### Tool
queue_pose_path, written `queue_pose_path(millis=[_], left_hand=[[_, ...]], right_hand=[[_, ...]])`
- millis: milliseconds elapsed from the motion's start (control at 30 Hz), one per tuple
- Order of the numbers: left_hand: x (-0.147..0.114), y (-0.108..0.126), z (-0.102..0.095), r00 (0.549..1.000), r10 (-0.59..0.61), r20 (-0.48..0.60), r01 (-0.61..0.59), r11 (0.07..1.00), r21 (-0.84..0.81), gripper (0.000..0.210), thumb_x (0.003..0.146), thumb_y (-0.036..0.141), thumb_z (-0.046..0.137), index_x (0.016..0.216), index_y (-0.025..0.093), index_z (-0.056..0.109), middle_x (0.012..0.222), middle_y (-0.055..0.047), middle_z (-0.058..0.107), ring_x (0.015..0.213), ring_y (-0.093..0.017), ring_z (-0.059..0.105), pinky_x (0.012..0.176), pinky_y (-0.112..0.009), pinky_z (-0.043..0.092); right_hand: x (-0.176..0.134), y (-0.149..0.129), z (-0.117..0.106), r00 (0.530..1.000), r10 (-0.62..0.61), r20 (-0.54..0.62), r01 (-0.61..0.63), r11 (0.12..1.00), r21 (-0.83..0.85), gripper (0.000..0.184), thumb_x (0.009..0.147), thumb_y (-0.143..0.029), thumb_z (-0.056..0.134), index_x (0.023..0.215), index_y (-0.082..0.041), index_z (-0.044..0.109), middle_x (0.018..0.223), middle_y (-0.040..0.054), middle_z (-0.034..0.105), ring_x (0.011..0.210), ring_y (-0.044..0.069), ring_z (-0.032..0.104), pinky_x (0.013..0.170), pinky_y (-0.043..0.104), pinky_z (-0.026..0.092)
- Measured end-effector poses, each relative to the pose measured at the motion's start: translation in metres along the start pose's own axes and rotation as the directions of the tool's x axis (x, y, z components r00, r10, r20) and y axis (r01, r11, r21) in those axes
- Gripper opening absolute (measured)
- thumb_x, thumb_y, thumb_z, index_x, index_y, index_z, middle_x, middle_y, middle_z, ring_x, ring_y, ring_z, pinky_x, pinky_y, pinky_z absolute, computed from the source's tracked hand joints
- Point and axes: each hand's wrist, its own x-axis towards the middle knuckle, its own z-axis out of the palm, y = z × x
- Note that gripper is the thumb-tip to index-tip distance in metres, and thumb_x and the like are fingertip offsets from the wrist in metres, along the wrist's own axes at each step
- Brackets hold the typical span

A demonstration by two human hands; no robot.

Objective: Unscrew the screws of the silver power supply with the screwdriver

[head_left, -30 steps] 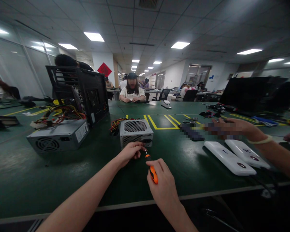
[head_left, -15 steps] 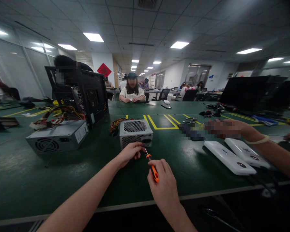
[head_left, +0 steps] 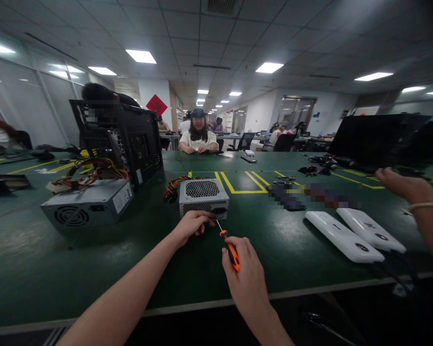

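Note:
A small grey computer power supply (head_left: 202,189) with a perforated top rests on the green table in front of me. My left hand (head_left: 193,227) is at its front face, the index finger along the face near the black socket and the other fingers curled. Whatever may be between those fingers is hidden. In my right hand (head_left: 248,271) is an orange-and-black screwdriver (head_left: 234,257). Its thin shaft points up and away toward the lower front edge of the power supply, close to my left fingertips. Whether the tip touches a screw cannot be made out.
Left stands a larger power supply (head_left: 90,204) with cables, before an open black computer case (head_left: 139,144). Two white power banks (head_left: 342,235) lie right, near a co-worker's hand (head_left: 406,185). A person (head_left: 198,134) sits across the green table (head_left: 159,269).
The screwdriver and my right hand have shifted very slightly; my left hand stays at the power supply. The co-worker's hand has moved right, away from the blurred items.

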Motion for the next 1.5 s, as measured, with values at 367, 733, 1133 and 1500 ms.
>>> queue_pose_path(millis=[367,733,1133,1500], left_hand=[[0.001,-0.002,-0.007,0.987,-0.005,-0.162,0.015,0.998,0.056,0.033,0.07,0.021,0.042,0.094,0.009,0.062,0.068,-0.006,0.065,0.036,-0.004,0.04,0.034,-0.017,0.021],[0.0,-0.003,-0.003,0.997,0.002,-0.071,-0.003,1.0,-0.025,0.033,0.067,0.016,0.044,0.097,0.009,0.057,0.08,-0.008,0.067,0.038,-0.003,0.042,0.034,-0.017,0.024],[0.001,-0.006,0.0,0.999,0.039,0.004,-0.039,0.997,0.073,0.033,0.073,0.02,0.043,0.102,0.012,0.054,0.074,-0.004,0.065,0.037,-0.003,0.044,0.033,-0.015,0.026],[0.0,-0.006,0.0,0.999,0.049,-0.003,-0.049,0.996,0.068,0.032,0.074,0.021,0.041,0.103,0.012,0.054,0.072,-0.003,0.064,0.038,-0.003,0.044,0.033,-0.015,0.026]], right_hand=[[0.001,-0.004,-0.004,1.0,-0.029,-0.006,0.029,0.998,0.052,0.014,0.085,-0.022,0.039,0.096,-0.02,0.047,0.088,0.0047,0.052,0.08,0.016,0.053,0.069,0.03,0.044],[0.005,-0.004,-0.002,0.998,-0.05,0.048,0.052,0.998,-0.025,0.013,0.085,-0.02,0.04,0.096,-0.019,0.047,0.088,0.0052,0.052,0.08,0.017,0.053,0.069,0.032,0.045],[0.0,-0.006,0.006,0.994,-0.106,0.007,0.105,0.977,-0.185,0.015,0.087,-0.023,0.036,0.1,-0.018,0.045,0.074,0.0035,0.059,0.062,0.016,0.059,0.052,0.026,0.046],[0.004,-0.013,0.001,0.975,-0.18,0.127,0.204,0.955,-0.214,0.018,0.084,-0.025,0.045,0.1,-0.02,0.052,0.081,0.0056,0.055,0.071,0.018,0.056,0.06,0.031,0.048]])
